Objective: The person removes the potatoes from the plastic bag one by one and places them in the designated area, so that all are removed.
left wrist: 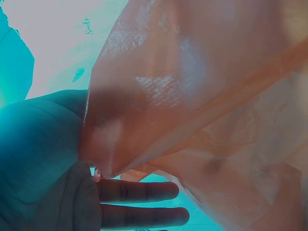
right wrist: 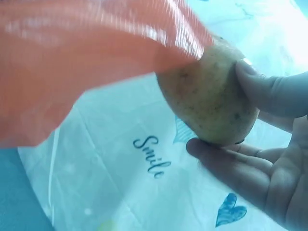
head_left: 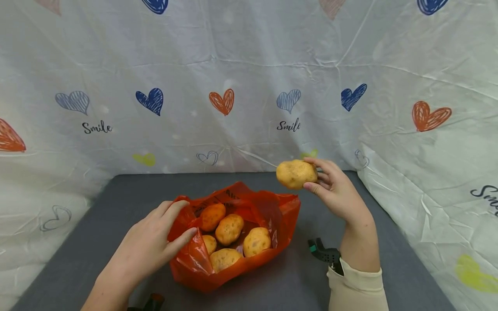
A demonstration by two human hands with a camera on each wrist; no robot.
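Note:
A red plastic bag (head_left: pixel 229 276) lies on the dark table with its mouth spread upward. Several potatoes (head_left: pixel 229 229) show inside it. On the bag's left side, my left hand (head_left: pixel 149 242) holds the rim with thumb and fingers. In the left wrist view, the bag's film (left wrist: pixel 192 110) hides part of that hand, while two fingers (left wrist: pixel 139 190) stretch out below it. My right hand (head_left: pixel 336 190) grips another potato (head_left: pixel 296 174) between thumb and fingertips, raised above the bag's right rear edge. In the right wrist view, the bag covers part of this potato (right wrist: pixel 211 101).
Grey tabletop (head_left: pixel 144 185) surrounds the bag. A pale cloth (head_left: pixel 249 77) printed with hearts and "Smile" hangs behind and along the sides. Dark straps with devices (head_left: pixel 327 252) sit at the wrists. A small purplish thing (head_left: pixel 240 249) shows between the potatoes.

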